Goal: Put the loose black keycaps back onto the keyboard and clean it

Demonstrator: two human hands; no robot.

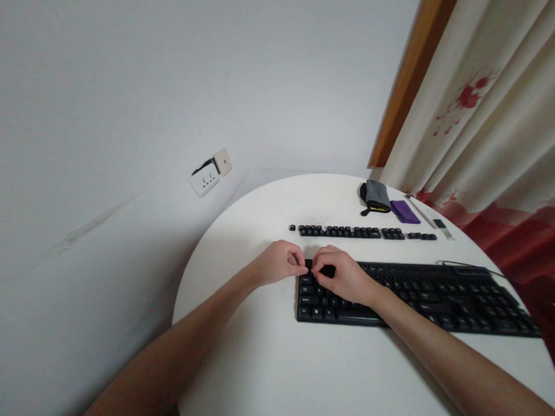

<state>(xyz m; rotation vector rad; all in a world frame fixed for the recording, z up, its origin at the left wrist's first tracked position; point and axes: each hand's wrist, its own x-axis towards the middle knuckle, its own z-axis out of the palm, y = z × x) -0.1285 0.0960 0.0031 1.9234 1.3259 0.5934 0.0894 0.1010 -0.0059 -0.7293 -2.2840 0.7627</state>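
Observation:
A black computer keyboard [378,318] lies on the round white table. My left hand [280,264] is at its upper left corner, thumb and forefinger curled into a pinch. Just right of it, my right hand [345,276] hovers over the left end of the keys, its fingertips also pinched and close to the left fingertips. Anything between either pair of fingertips is too small or hidden to make out. Behind the keyboard stretches a row of loose black keycaps [352,232], with a single keycap [292,228] apart at its left end.
Toward the back right of the table [263,365] lie a grey pouch [378,194], a purple cloth [405,212], a long thin tool [420,212] and a small dark-and-clear item [443,228]. A cable [467,264] runs behind the keyboard. A wall socket [204,180] and curtain [485,118] border the table.

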